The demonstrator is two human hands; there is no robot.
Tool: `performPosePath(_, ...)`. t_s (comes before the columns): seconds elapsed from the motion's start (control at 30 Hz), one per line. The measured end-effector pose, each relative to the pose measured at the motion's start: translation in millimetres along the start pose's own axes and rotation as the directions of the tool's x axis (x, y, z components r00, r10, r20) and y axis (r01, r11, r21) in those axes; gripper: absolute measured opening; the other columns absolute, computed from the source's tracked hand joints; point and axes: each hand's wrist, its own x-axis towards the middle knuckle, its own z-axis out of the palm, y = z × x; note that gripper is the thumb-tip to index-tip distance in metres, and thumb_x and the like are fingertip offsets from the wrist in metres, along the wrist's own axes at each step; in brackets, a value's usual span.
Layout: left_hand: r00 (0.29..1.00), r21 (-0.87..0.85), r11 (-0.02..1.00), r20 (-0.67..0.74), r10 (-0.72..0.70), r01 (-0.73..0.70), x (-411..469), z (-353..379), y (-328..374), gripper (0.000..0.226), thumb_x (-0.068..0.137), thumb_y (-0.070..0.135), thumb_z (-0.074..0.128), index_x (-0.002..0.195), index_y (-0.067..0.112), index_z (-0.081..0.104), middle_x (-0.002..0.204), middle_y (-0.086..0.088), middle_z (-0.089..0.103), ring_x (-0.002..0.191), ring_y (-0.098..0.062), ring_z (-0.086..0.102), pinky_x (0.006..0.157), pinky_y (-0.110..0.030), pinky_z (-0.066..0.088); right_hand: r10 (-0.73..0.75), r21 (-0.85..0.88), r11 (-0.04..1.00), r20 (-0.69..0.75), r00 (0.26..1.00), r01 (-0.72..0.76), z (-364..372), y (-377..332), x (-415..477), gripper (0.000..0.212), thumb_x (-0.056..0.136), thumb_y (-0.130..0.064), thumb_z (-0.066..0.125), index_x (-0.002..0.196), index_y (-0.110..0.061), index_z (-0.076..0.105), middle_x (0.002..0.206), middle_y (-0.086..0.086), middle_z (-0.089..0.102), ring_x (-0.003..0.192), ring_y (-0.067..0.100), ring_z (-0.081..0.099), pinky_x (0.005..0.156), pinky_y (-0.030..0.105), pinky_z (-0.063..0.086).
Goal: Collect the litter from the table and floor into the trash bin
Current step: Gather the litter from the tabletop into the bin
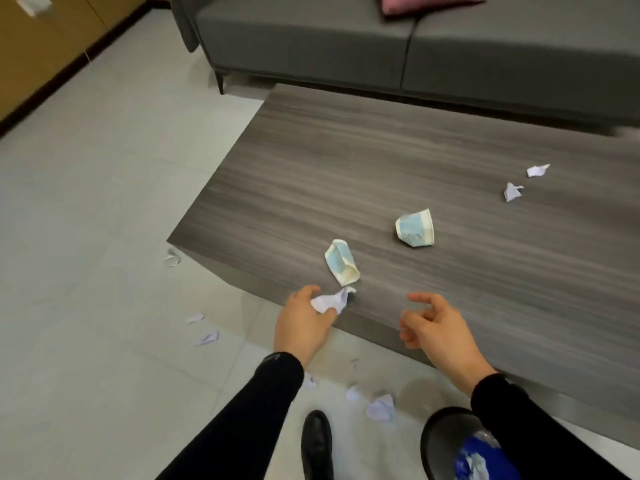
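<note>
My left hand (304, 323) grips a crumpled white paper scrap (329, 300) at the near edge of the grey wooden table (346, 168). My right hand (440, 323) hovers over the same edge with fingers apart and nothing in it. Two crushed blue-and-white paper cups lie on the table, one (342, 261) just beyond my left hand and one (415, 227) farther right. Two small paper scraps (512, 191) (537, 170) rest at the table's right. The black trash bin (436, 441) with a blue liner stands on the floor under my right forearm, partly hidden.
Several paper scraps lie on the tiled floor: two at the left (207, 338) (195, 318), others near my black shoe (317, 441) such as one (381, 407). A cup (172, 258) lies by the table's left corner. A grey sofa (346, 36) with a pink cushion stands behind.
</note>
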Motion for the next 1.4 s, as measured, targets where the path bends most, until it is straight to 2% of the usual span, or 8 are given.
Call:
performPosePath(0.27,0.958,0.55,0.785,0.156,0.24,-0.286,61.0,52.0,-23.6,0.055,0.082,0.046,0.059,0.13,0.024,0.042,0.123,-0.005,0.044,0.112,-0.022,0.041,0.087,-0.028,0.041,0.123,0.028,0.992,-0.064,0.99,-0.122,31.6,-8.2,65.3,0.024,0.088,-0.005,0.051,0.108,-0.017,0.051,0.077,0.007,0.063,0.061,0.016,0.061,0.067,0.034,0.054)
performPosePath(0.4,0.882,0.331,0.821,0.255,0.397,-0.465,79.6,31.9,-31.4,0.023,0.088,0.017,0.051,0.107,0.019,0.064,0.105,-0.001,0.061,0.103,-0.021,0.049,0.082,-0.024,0.038,0.152,0.021,0.988,-0.086,0.985,-0.151,47.9,-15.9,91.2,0.022,0.088,-0.005,0.049,0.106,-0.017,0.053,0.076,0.006,0.062,0.06,0.015,0.059,0.066,0.035,0.052)
performPosePath(0.57,0.888,0.011,0.894,-0.111,0.446,-0.448,110.2,-3.7,-4.5,0.029,0.076,-0.001,0.062,0.093,0.02,0.075,0.129,-0.001,0.053,0.117,-0.017,0.041,0.096,-0.031,0.037,0.053,-0.044,0.997,-0.264,0.963,-0.067,54.2,-29.0,112.2,0.023,0.086,-0.007,0.05,0.105,-0.016,0.06,0.073,-0.002,0.06,0.067,0.02,0.062,0.068,0.037,0.053)
performPosePath(0.73,0.734,0.204,0.741,0.449,0.51,-0.64,149.8,23.7,27.0,0.04,0.089,0.008,0.055,0.123,0.028,0.061,0.16,0.0,-0.001,0.145,-0.025,0.009,0.117,-0.032,0.015,-0.066,-0.13,0.991,-0.537,0.841,-0.006,23.4,-27.3,123.2,0.041,0.084,-0.01,0.058,0.124,-0.018,0.052,0.11,0.002,0.056,0.063,0.016,0.057,0.075,0.03,0.046)
performPosePath(0.87,0.754,0.39,0.656,0.458,0.471,-0.646,148.8,38.7,3.4,0.05,0.089,0.012,0.052,0.136,0.03,0.047,0.15,-0.009,0.028,0.127,-0.026,0.03,0.106,-0.027,0.026,-0.125,-0.269,0.963,-0.469,0.874,-0.006,-2.7,-29.5,152.9,0.085,0.079,-0.02,0.071,0.148,-0.029,0.021,0.152,0.009,0.019,0.084,0.019,0.065,0.085,0.015,0.036)
performPosePath(0.97,0.813,0.364,0.74,0.398,0.424,-0.565,141.2,42.6,-0.6,0.05,0.087,0.004,0.049,0.131,0.026,0.052,0.12,-0.009,0.044,0.112,-0.024,0.039,0.087,-0.022,0.032,-0.091,-0.242,0.97,-0.336,0.937,0.007,-7.4,-24.6,179.5,0.096,0.077,-0.02,0.074,0.15,-0.023,0.012,0.133,0.002,0.046,0.114,0.019,0.053,0.082,0.014,0.04)
performPosePath(1.17,0.951,0.244,0.929,0.205,0.232,-0.279,123.5,42.6,29.8,0.026,0.086,-0.001,0.048,0.106,0.012,0.056,0.108,-0.008,0.055,0.09,-0.02,0.048,0.075,-0.026,0.034,-0.005,-0.151,0.987,-0.406,0.914,-0.062,-17.7,-9.1,181.6,0.042,0.079,-0.019,0.071,0.118,-0.008,0.057,0.07,-0.006,0.054,0.074,0.014,0.056,0.072,0.027,0.044)
performPosePath(1.4,0.828,0.124,0.894,0.448,0.337,-0.43,34.6,93.0,104.0,0.028,0.09,0.027,0.036,0.108,0.018,0.056,0.11,-0.003,0.056,0.095,-0.02,0.051,0.08,-0.032,0.039,0.121,0.235,0.972,-0.474,0.872,-0.007,-75.5,46.1,46.4,0.004,0.085,-0.007,0.063,0.083,-0.01,0.064,0.061,-0.009,0.063,0.046,-0.004,0.055,0.049,0.009,0.043)
